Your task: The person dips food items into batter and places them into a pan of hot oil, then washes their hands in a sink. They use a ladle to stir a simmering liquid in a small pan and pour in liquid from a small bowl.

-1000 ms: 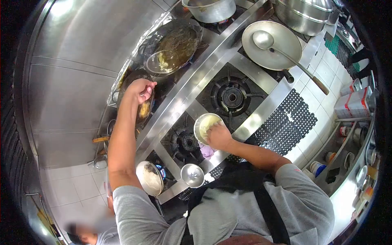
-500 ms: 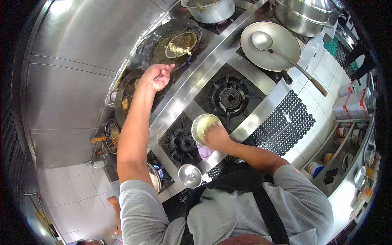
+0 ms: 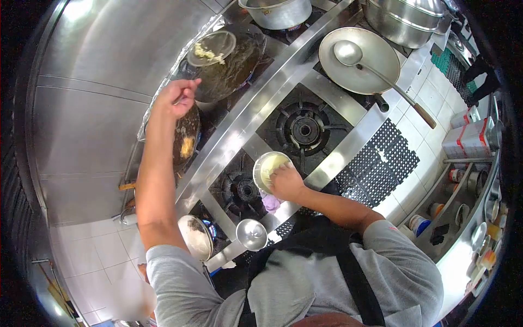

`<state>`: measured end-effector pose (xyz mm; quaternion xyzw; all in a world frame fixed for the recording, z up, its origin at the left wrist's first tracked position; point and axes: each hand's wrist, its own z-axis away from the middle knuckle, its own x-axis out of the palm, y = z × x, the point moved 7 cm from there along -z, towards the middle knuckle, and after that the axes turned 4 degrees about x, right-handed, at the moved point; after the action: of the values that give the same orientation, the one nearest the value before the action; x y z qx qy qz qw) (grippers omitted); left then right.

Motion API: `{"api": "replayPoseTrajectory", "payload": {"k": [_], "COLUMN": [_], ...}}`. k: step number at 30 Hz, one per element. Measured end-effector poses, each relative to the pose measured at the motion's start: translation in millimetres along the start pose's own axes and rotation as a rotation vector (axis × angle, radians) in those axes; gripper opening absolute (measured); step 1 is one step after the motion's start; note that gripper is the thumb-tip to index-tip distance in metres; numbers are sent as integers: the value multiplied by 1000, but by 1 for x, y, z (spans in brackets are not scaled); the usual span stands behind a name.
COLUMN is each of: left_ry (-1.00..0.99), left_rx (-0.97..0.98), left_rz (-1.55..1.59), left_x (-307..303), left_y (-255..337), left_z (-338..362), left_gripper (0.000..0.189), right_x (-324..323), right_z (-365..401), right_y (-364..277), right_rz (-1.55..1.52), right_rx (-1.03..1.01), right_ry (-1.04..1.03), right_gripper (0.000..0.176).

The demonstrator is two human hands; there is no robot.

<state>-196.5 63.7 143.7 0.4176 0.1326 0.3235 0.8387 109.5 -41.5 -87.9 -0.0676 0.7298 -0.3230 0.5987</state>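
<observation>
Frying looks to be in mid-course rather than near its end. Left hand (image 3: 177, 98) is clenched round the handle of a round wire skimmer (image 3: 211, 48), held up over the far rim of the big dark wok (image 3: 234, 68). A small heap of pale yellow pieces lies in the skimmer, so I judge that one lot is already out of the oil. Nearer the person a second wok (image 3: 185, 139) holds a single yellowish lump, well apart from the skimmer's load and not yet lifted. Right hand (image 3: 286, 182) rests on the near rim of a metal bowl (image 3: 266, 165) with its fingers bent over the edge. Whether they pinch the pale mixture inside or only steady the bowl is too small to tell. The bowl sits on the steel rail of the stove (image 3: 261, 106), just beside an unlit burner (image 3: 302, 128), and a good deal of mixture shows in it — by my reading, more is left to go into the oil than has come out. A purple cloth (image 3: 271, 203) lies touching the bowl's near side, and a small steel cup (image 3: 251, 233) stands near it on the same rail. Off to the right a wide flat pan (image 3: 376, 68) carries only a ladle (image 3: 348, 53) — bare metal, with no food on it.
</observation>
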Motion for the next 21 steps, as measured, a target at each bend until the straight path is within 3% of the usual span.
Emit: {"api": "replayPoseTrajectory", "payload": {"k": [2,5,8,14,21], "left_ry": [34,318,428,262,36], "left_rx": [5,54,90,1,-46], "left_rz": [-90,-348,-524,-225,183], "left_x": [-20,-49,-47,-13,24], "left_y": [10,21,15,-21,-41], "left_z": [-2,-3,-9,-42,-15], "left_gripper": [18,12,13,8,10], "right_x": [1,-1,-3,-5,-5], "right_z": [-1,0,-2,-4,-8], "right_y": [0,2,3,2,-3], "right_rz": [-3,-52,-66,-40,-3], "right_rx": [-4,2,1,-1,-17], "right_ry": [4,73,58,-12,-12], "right_gripper": [32,28,29,34,33]}}
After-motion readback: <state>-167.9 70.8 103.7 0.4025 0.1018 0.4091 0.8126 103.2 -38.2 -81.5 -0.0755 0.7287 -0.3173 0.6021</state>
